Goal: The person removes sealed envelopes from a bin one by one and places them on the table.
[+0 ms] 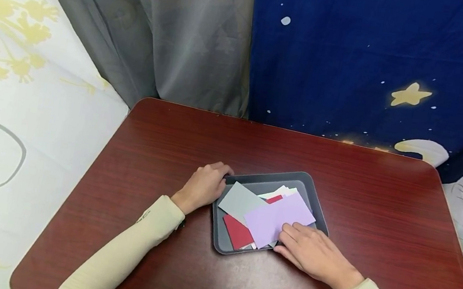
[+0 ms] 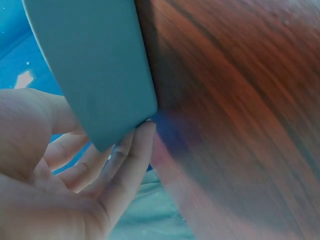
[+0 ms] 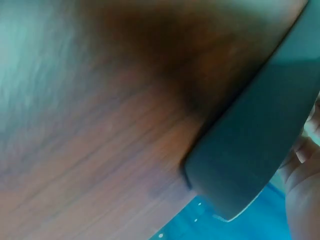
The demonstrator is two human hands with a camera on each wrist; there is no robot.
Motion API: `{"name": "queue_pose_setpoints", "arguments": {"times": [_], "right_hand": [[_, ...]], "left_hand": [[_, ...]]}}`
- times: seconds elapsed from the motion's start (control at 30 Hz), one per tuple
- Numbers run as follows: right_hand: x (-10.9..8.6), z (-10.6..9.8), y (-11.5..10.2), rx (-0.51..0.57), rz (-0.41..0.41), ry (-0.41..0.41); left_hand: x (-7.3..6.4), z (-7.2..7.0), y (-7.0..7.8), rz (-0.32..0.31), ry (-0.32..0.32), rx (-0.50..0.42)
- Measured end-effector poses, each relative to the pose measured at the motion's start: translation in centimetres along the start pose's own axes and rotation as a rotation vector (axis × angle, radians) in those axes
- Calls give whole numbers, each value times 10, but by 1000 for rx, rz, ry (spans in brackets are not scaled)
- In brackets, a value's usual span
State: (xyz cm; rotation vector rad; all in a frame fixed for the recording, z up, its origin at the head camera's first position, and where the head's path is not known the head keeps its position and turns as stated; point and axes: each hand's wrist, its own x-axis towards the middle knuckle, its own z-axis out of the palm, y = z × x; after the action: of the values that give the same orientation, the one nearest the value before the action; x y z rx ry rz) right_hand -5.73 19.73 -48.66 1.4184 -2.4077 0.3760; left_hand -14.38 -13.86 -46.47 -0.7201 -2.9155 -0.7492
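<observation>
1. While the dark gray tray (image 1: 284, 177) is lying at a slant on the reddish-brown bench (image 1: 382, 210), I am extending an arm toward either side of it.
2. My left hand (image 1: 204, 185) is gripping the tray at its far-left corner, the fingers curling about the wall.
3. My right hand (image 1: 316, 252) is resting at the tray's near-right part, its bent fingers touching the lilac card (image 1: 275, 215); whether they are pinching it, I am unable to tell.
4. Inside the tray, the lilac card is lying uppermost, overlapping the gray card (image 1: 238, 202) to its left; a red card (image 1: 238, 233) is showing partly beneath both.
5. Behind the bench, a gray curtain (image 1: 202, 36) is hanging to the left of a blue curtain (image 1: 337, 55) bearing a yellow star (image 1: 410, 95).
</observation>
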Motion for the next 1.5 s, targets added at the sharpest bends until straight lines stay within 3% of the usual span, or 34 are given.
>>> {"name": "queue_pose_setpoints", "arguments": {"times": [0.43,0.83,1.13,1.27,1.5], "right_hand": [[3,4,-35,-2,-54,42],[4,0,-51,-17,-82,46],[3,-22,-27,12,8,-54],[0,-26,-13,25,23,-130],[-1,-27,-3,39,57,-286]], "left_hand": [[0,-1,13,43,-46,-42],[-2,1,20,66,-73,-52],[-11,-1,23,-55,-61,-53],[-18,6,16,-65,-65,-73],[-27,2,26,-123,-124,-100]]}}
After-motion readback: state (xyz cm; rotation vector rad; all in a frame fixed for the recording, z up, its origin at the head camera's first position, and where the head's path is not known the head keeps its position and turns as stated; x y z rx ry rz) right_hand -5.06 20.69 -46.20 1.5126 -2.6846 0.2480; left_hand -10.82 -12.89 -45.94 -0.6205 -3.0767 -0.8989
